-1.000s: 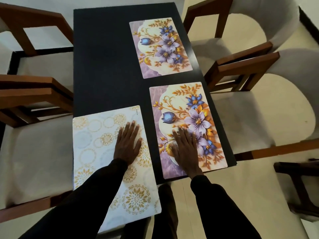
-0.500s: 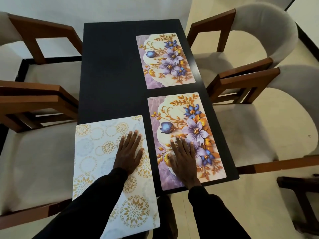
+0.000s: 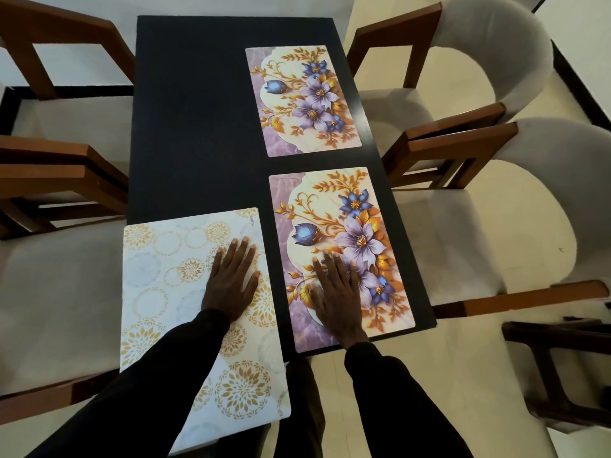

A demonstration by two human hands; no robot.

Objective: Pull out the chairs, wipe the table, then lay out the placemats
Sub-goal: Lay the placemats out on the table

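Near end first: my left hand [image 3: 231, 285] lies flat on the white-and-gold mat [image 3: 158, 276] and my right hand [image 3: 337, 295] flat on the near floral mat [image 3: 363, 226]. Grip is released on both, fingers straight, palms pressing, nothing grasped.

Change over the last second: almost none. Both palms stay on the same mats in the same spots. The gap between the two near mats may be a touch tighter at its far end, but my head moved, so I can't be sure. I read this as settling and squaring, not a fresh placement.

Task impact: chairs are out from the tabletop [image 3: 191, 127] and three mats are down. The white mat is not seated. Its near end overhangs the near tabletop edge and its left edge runs about flush with the left edge. It probably needs a push farther in. The far-left quarter has no mat on it.

Materials: the mats are thin, flat, rounded-corner rectangles with a smooth, slightly glossy print. They look like they would slide under a flat palm. The tabletop is matte black with a fine texture.

Farther out: the far floral mat [image 3: 307, 100] lies square on the right side, apart from the near one. The right chair [image 3: 463, 242] has a pale padded seat, curved back and brown wood arms.
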